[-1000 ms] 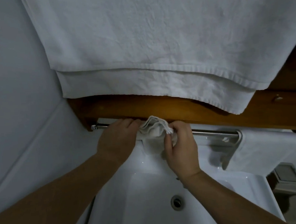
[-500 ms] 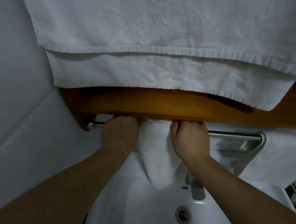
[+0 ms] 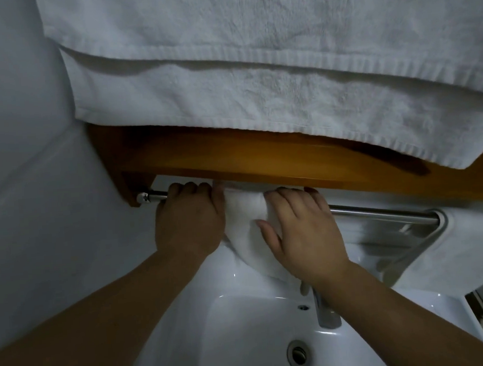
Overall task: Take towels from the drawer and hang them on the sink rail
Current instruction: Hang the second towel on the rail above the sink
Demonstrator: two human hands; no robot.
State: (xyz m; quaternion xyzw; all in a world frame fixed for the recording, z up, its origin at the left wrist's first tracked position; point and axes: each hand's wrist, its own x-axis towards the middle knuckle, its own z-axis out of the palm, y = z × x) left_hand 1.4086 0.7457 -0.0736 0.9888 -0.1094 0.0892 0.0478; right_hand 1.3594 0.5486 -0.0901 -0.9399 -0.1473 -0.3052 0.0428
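A small white towel [image 3: 244, 214] hangs over the chrome sink rail [image 3: 379, 211] just under a wooden shelf. My left hand [image 3: 190, 218] is at the towel's left edge with its fingers curled over the rail; whether it grips the cloth is hidden. My right hand [image 3: 300, 230] lies flat on the front of the towel, fingers spread and thumb across the cloth, pressing it. A second white towel [image 3: 473, 241] hangs on the rail further right.
A large white towel [image 3: 255, 67] hangs down from above and fills the top of the view. The wooden shelf [image 3: 261, 158] sits close over the rail. Below are the white sink [image 3: 230, 326], its faucet [image 3: 325, 311] and drain [image 3: 298, 353]. A white wall runs along the left.
The bunched towel was spread and draped over the rail. My right hand went from a closed grip at the towel's top to lying flat on it. The view shifted closer.
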